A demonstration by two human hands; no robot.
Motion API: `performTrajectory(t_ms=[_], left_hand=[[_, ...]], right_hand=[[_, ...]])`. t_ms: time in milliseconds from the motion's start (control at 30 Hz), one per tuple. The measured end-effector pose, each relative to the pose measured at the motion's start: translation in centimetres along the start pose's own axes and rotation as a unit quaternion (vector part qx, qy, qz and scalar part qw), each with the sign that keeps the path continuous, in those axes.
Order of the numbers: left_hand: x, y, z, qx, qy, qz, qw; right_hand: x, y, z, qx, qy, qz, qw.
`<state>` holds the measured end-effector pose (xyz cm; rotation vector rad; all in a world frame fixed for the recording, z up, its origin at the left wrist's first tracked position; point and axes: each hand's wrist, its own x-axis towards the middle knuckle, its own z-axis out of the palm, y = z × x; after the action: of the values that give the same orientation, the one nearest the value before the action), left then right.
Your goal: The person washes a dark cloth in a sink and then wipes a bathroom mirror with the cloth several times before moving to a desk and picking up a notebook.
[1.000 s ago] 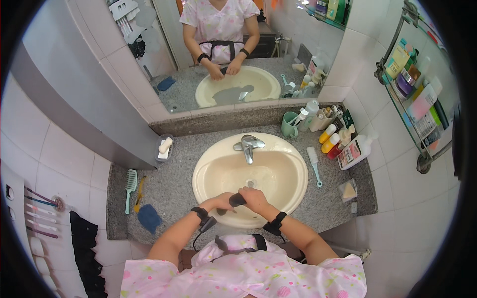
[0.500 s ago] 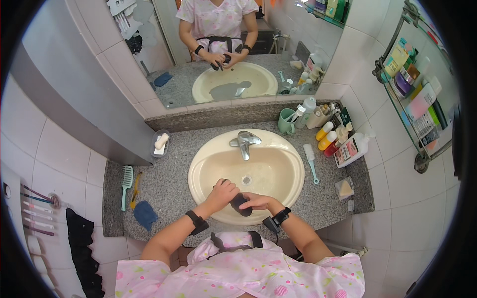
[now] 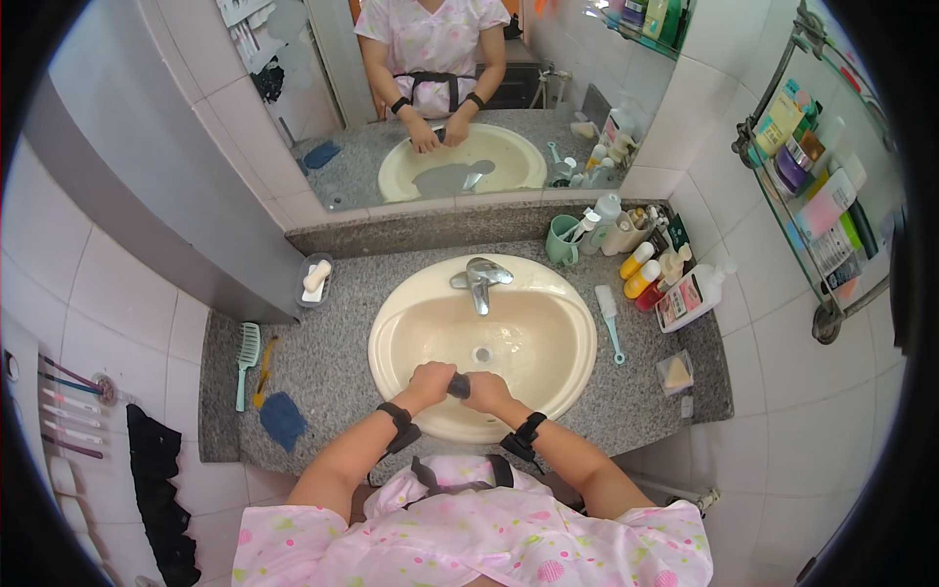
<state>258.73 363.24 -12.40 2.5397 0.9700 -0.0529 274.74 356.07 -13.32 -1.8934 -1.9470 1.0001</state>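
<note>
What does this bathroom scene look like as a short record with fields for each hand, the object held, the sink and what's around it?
left hand: over the front of the basin, closed on one end of the dark object
right hand: beside it, touching the same object
dark object: small, held between both hands
sink: cream oval basin, metal faucet at the back
counter left: green comb, blue cloth, soap dish
counter right: green cup, bottles, toothbrush

Small dark thing (image 3: 458, 384) mostly hidden between left hand (image 3: 430, 380), right hand (image 3: 486, 389)
</note>
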Motion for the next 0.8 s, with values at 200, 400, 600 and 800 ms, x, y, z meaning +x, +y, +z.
performTrajectory(t_ms=[200, 400, 600, 800], left_hand=[[0.4, -0.2, 1.2, -0.079, -0.053, -0.034, 0.995], [-0.7, -1.6, 3.2, -0.240, -0.181, -0.015, 0.954], [-2.7, -1.1, 2.6, -0.216, -0.005, 0.002, 0.976], [-2.9, -2.6, 3.6, -0.143, 0.064, -0.007, 0.988]], right_hand=[[-0.2, 1.5, 0.4, -0.123, 0.118, -0.114, 0.979], [-2.1, 1.0, -1.8, -0.182, 0.179, -0.201, 0.946], [-4.3, -0.1, -2.3, -0.064, 0.142, -0.083, 0.984], [-3.4, 2.4, 0.4, 0.012, -0.016, -0.038, 0.999]])
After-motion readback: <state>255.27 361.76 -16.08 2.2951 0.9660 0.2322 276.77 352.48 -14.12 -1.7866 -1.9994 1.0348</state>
